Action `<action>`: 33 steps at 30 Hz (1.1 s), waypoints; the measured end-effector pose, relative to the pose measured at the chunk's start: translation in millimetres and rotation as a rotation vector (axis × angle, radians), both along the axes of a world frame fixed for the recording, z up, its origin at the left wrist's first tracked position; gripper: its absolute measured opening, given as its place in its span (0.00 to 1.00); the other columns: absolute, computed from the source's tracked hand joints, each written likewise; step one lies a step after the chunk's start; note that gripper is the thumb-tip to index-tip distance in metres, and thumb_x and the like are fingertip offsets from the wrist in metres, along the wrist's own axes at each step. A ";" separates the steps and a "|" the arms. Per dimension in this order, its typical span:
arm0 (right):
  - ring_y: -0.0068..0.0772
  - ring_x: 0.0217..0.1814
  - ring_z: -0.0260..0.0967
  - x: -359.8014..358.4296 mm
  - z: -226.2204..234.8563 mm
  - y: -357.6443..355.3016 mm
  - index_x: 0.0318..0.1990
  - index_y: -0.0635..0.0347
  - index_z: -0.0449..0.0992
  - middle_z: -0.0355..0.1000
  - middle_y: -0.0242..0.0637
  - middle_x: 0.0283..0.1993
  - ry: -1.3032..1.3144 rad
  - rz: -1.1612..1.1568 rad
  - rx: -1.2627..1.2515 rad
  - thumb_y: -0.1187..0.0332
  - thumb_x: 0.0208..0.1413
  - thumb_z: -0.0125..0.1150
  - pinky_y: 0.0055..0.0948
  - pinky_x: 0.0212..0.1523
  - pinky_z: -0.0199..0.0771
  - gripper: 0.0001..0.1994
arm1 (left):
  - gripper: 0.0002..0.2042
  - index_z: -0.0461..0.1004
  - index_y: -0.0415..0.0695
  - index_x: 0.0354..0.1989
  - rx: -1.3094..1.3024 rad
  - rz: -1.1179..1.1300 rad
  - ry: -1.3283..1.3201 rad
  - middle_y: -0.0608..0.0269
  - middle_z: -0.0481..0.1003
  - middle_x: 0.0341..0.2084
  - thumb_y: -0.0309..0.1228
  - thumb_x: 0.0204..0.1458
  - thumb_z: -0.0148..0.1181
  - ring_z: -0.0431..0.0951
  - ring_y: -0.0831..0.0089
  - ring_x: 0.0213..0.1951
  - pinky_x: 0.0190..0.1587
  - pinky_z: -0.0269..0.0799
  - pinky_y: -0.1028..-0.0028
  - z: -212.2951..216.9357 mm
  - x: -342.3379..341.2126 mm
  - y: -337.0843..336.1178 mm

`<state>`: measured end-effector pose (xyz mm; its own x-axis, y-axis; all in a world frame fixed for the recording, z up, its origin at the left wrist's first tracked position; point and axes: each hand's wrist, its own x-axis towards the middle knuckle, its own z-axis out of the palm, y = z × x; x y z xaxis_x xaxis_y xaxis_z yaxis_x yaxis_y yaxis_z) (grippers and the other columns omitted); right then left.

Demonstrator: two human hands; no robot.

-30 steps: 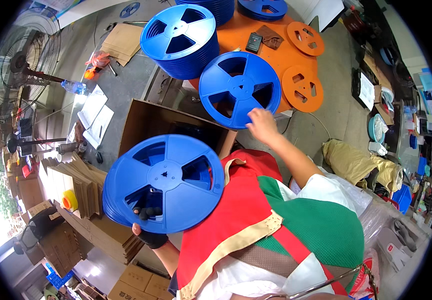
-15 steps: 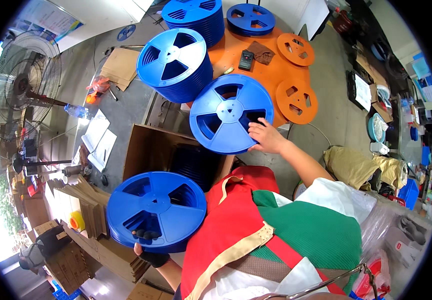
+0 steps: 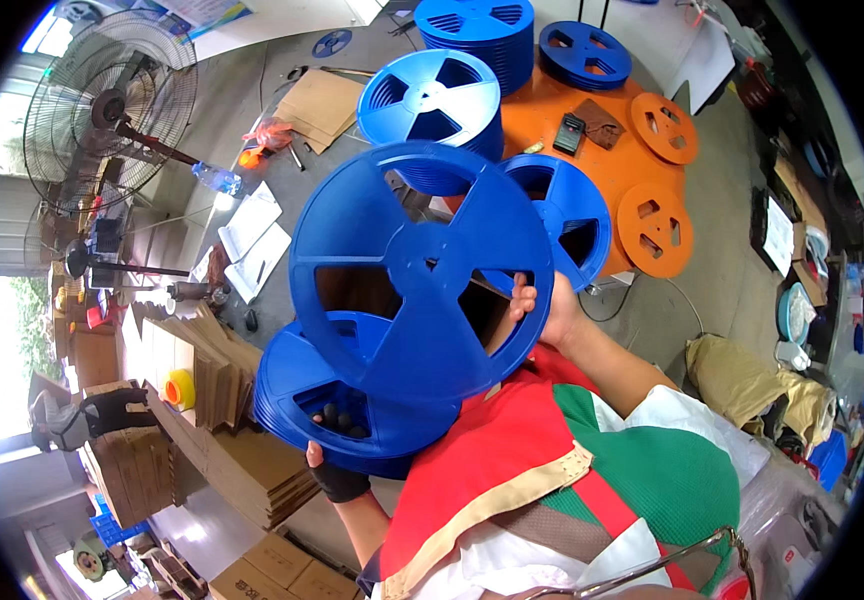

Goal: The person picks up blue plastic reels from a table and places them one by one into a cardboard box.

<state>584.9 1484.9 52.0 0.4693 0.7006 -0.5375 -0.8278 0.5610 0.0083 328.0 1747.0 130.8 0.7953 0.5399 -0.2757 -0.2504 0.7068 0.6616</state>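
Note:
In the middle of the view I hold up a blue plastic reel point(image 3: 422, 345) with large cut-out windows. My right hand point(image 3: 549, 310) is closed on its right side, fingers showing through one window. Below and partly behind it is a stack of blue reels point(image 3: 402, 425), overlapped by the raised one. My left hand point(image 3: 337, 475), in a dark fingerless glove, grips this stack at its lower left, with dark-covered fingers in a window. Another blue reel point(image 3: 592, 205) lies behind my right hand, at the orange table's near edge.
Tall stacks of blue reels point(image 3: 427, 95) stand behind, by an orange table point(image 3: 544, 105). On it lie orange reels point(image 3: 655, 230), a small black device point(image 3: 569, 134) and a brown cloth point(image 3: 602, 122). Flattened cardboard point(image 3: 222, 365) and a fan point(image 3: 109, 108) are at left.
My right hand has brought a blue reel from beside the orange table leftward, up over the stack in my left hand. The whole view has shifted left, so surroundings appear further right.

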 end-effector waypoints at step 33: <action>0.51 0.36 0.70 -110.0 5.7 162.0 0.46 0.66 0.65 0.71 0.53 0.34 -1.281 1.311 -0.260 0.54 0.38 0.66 0.35 0.38 0.68 0.30 | 0.30 0.62 0.37 0.52 -0.179 -0.080 0.556 0.56 0.69 0.46 0.28 0.36 0.61 0.69 0.66 0.48 0.52 0.63 0.69 -62.5 0.9 -13.2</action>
